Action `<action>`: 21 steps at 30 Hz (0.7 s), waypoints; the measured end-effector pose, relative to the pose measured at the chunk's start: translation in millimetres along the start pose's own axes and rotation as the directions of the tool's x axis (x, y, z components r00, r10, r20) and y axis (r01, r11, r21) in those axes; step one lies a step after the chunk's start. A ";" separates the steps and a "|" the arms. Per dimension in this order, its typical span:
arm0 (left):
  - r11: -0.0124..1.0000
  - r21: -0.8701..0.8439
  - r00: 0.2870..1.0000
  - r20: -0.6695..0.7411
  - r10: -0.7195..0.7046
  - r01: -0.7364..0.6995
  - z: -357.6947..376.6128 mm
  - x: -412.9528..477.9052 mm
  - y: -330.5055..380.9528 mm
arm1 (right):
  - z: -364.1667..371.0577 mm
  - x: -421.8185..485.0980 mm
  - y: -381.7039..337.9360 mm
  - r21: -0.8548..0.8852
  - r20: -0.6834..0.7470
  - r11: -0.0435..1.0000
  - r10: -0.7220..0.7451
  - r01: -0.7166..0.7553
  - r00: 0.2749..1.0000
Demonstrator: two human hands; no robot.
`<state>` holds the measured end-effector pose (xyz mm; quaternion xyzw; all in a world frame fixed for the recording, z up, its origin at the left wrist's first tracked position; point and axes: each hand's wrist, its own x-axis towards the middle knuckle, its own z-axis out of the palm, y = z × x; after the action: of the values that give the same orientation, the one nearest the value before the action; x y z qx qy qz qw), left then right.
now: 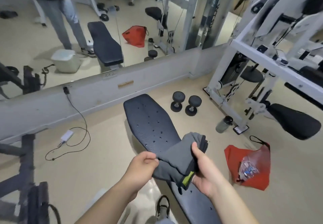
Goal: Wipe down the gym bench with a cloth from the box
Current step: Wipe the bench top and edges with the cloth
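Observation:
A black padded gym bench (pixel 150 120) runs from the wall toward me, its surface dotted with small droplets. Above its near half I hold a folded grey cloth (pixel 174 157) with a yellow-green tag. My left hand (pixel 141 166) pinches the cloth's left edge. My right hand (pixel 204 168) grips the right side, thumb on top. The cloth hides part of the bench beneath it. A white box shows only as a reflection in the mirror (pixel 66 60).
Two black dumbbells (pixel 186 104) lie right of the bench, with a water bottle (pixel 223 124) and a red bag (pixel 251 162) nearby. A white weight machine (pixel 258 77) stands at right. A charger and cable (pixel 70 136) lie left. A wall mirror (pixel 157 37) reflects another person.

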<state>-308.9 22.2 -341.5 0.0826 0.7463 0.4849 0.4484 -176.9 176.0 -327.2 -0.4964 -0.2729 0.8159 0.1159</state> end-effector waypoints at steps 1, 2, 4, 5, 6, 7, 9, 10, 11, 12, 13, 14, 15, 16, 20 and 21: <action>1.000 0.024 1.000 0.006 0.018 -0.018 5.3 16.1 7.1 | -1.3 12.8 -7.2 0.012 -0.024 1.000 -0.009 0.009 1.000; 0.998 0.048 0.999 0.009 0.031 -0.031 9.8 31.5 13.4 | -1.6 25.9 -14.5 0.016 -0.045 1.000 -0.017 0.017 0.999; 0.996 0.079 0.999 0.019 0.047 -0.049 15.0 60.3 26.2 | 0.6 53.7 -29.1 -0.007 -0.043 1.000 -0.018 0.018 0.999; 0.994 0.094 0.998 0.029 0.060 -0.062 15.4 71.9 32.4 | 4.3 66.2 -36.0 -0.027 -0.032 0.999 -0.022 0.021 0.999; 0.991 0.108 0.997 0.041 0.071 -0.075 15.6 82.0 37.3 | 7.9 78.3 -42.5 -0.037 -0.023 0.999 -0.031 0.030 0.999; 0.989 0.123 0.996 0.049 0.074 -0.079 15.2 92.7 42.0 | 11.9 90.7 -49.1 -0.039 -0.016 0.998 -0.045 0.044 0.999; 0.987 0.148 0.997 0.057 0.058 -0.066 10.4 114.3 50.5 | 21.2 115.3 -60.7 -0.017 -0.021 0.999 -0.038 0.038 0.999; 0.986 0.158 0.997 0.059 0.043 -0.052 7.6 123.9 54.9 | 26.3 125.4 -65.4 0.013 -0.025 1.000 -0.016 0.017 1.000; 0.985 0.164 0.998 0.054 0.036 -0.045 4.3 132.2 60.3 | 32.7 133.1 -70.5 0.045 -0.022 0.999 -0.001 0.002 1.000; 0.984 0.169 0.998 0.049 0.043 -0.051 -0.1 141.2 66.3 | 39.0 142.5 -75.8 0.069 -0.017 0.998 0.005 -0.004 1.000; 0.982 0.176 0.997 0.050 0.056 -0.064 -4.8 151.7 74.5 | 46.5 151.6 -82.0 0.076 -0.018 0.997 0.003 -0.002 1.000; 0.981 0.183 0.997 0.057 0.060 -0.070 -9.9 165.0 82.9 | 53.8 162.6 -87.7 0.078 -0.029 0.997 -0.004 0.006 1.000; 0.979 0.191 0.996 0.062 0.060 -0.071 -15.6 180.5 90.3 | 61.5 173.5 -93.3 0.075 -0.042 0.997 -0.009 0.012 0.999; 0.977 0.201 0.996 0.068 0.062 -0.075 -22.2 197.3 96.8 | 68.6 186.0 -97.6 0.066 -0.057 0.998 -0.017 0.021 0.998; 0.943 0.305 0.989 0.099 0.110 -0.135 -53.7 264.5 111.8 | 99.0 234.5 -106.0 0.046 -0.154 0.998 -0.046 0.054 0.987; 0.928 0.339 0.986 0.113 0.123 -0.155 -63.5 281.4 115.2 | 107.4 245.9 -107.5 0.051 -0.180 0.997 -0.050 0.061 0.982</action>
<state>-556.8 197.5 -407.3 0.2346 0.7913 0.3723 0.4245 -397.6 342.3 -412.1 -0.5561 -0.2522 0.7720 0.1765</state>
